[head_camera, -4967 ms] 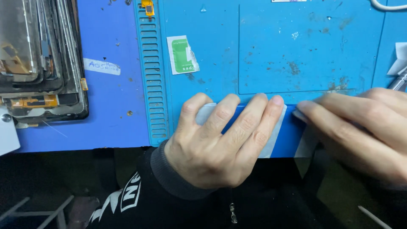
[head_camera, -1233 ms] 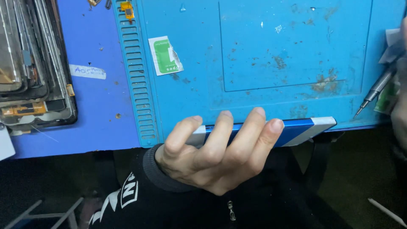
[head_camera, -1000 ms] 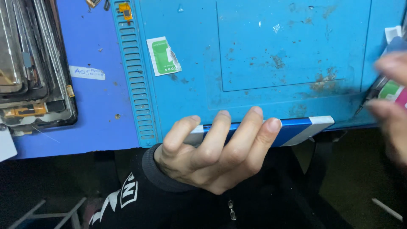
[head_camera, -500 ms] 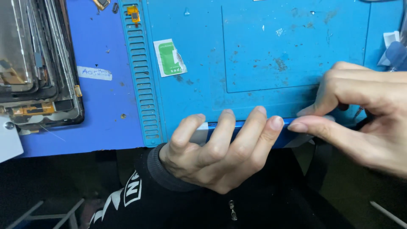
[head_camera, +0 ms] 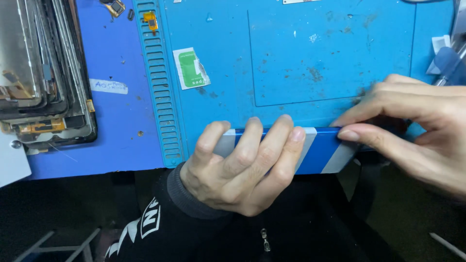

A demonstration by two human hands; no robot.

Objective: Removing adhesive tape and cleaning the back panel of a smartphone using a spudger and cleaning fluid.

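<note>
My left hand (head_camera: 240,170) grips a flat blue device with white end bands (head_camera: 320,153), held on edge at the near rim of the blue work mat (head_camera: 291,63). Its fingers curl over the top edge. My right hand (head_camera: 417,131) pinches the device's right end, thumb and forefinger on the white band there. Part of the device is hidden under my fingers.
A stack of dark phone screens and frames (head_camera: 39,73) lies at the left. A green and white sticker tab (head_camera: 191,68) sits on the mat. Small orange flex parts (head_camera: 150,19) lie at the top. A tool and white scraps (head_camera: 446,58) sit at the right edge.
My right hand came in from the right edge and took hold of the device's right end. My left hand kept its grip in the same place.
</note>
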